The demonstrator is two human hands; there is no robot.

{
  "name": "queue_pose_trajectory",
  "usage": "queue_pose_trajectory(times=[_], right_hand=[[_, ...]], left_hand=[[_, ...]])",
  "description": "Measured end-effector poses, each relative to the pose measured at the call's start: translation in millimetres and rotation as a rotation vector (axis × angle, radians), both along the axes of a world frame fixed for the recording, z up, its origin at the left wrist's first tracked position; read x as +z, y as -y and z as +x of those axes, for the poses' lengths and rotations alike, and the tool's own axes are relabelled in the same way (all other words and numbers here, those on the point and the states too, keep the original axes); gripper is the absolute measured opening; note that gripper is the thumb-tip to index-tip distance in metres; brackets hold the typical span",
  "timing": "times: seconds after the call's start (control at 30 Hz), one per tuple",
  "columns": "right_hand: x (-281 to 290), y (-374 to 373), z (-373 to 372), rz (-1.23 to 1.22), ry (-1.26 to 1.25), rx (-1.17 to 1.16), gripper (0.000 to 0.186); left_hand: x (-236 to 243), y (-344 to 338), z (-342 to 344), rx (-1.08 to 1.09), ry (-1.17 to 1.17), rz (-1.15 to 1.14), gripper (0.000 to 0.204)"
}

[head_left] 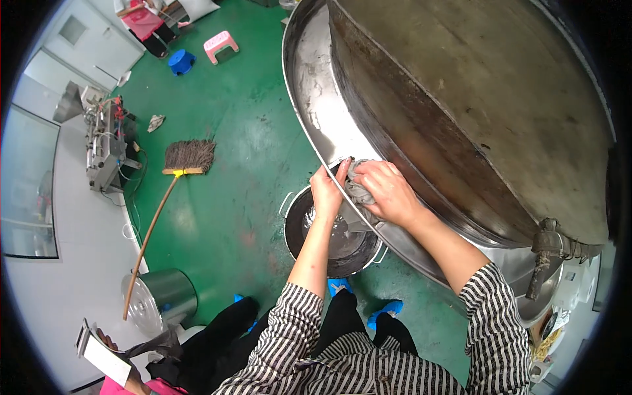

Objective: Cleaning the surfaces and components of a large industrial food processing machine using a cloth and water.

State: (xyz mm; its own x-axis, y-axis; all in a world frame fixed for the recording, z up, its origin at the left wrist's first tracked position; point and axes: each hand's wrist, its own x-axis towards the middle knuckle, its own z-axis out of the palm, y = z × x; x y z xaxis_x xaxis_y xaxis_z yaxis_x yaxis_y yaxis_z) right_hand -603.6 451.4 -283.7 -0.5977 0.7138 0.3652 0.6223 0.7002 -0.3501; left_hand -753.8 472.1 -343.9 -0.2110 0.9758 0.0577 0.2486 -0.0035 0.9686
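Note:
My left hand (327,194) is closed round the edge of a large round metal vessel (349,128), its thumb reaching over the rim. Just to the right, my right hand (390,192) presses a crumpled grey cloth (359,191) against the vessel's shiny inner side. Inside this outer ring stands a dark, stained round wall (421,125) with a greyish-brown surface within it. On the floor beneath my hands, a two-handled pot (313,260) holds some liquid, and the vessel's rim covers part of it. Some fingers of both hands are hidden.
A broom (189,157) leans from a lidded metal bin (178,296) at left. Near it a person holds a phone-like device (105,359). A machine (105,145) stands by the wall. A blue stool (182,62) and pink stool (220,45) stand far off, near another person.

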Motion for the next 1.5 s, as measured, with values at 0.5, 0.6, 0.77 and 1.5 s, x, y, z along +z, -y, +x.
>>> queue_pose_trajectory(times=[0.5, 0.6, 0.77, 1.5], right_hand=[[4.3, 2.0, -1.8, 0.006, -0.021, -0.015, 0.048], [2.0, 1.7, -1.3, 0.016, -0.025, -0.019, 0.052], [2.3, 1.6, -2.9, 0.012, -0.026, -0.015, 0.053], [5.7, 3.3, 0.0, -0.01, -0.007, -0.011, 0.058]], left_hand=[[-9.6, -0.3, -0.7, -0.003, 0.014, 0.022, 0.026], [-7.7, 0.4, 0.8, 0.06, -0.107, 0.003, 0.029], [-4.4, 1.4, 5.6, 0.243, -0.348, 0.19, 0.028], [-24.1, 61.5, 2.4, 0.129, -0.368, 0.457, 0.025]])
